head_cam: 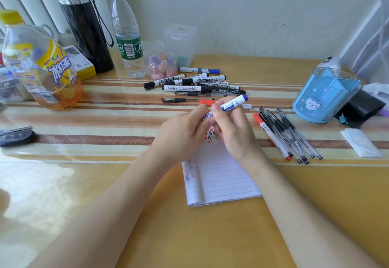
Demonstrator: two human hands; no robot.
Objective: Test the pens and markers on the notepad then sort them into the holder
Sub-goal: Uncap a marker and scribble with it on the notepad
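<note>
A blue whiteboard marker (226, 106) is gripped by both hands above the notepad (219, 175): left hand (183, 135) at the hidden end, right hand (231, 128) mid-barrel. Any cap should be pulled straight along the barrel. The holder (324, 97) stands well right.

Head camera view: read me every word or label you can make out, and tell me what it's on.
"冰红茶": yellow-labelled iced tea bottle.
"WHITEBOARD MARKER": black-capped white marker.
"HITEBOARD", first letter hidden: another white marker.
Green-labelled clear water bottle, blue-capped marker in both hands, notepad scribbles: too blurred.
</note>
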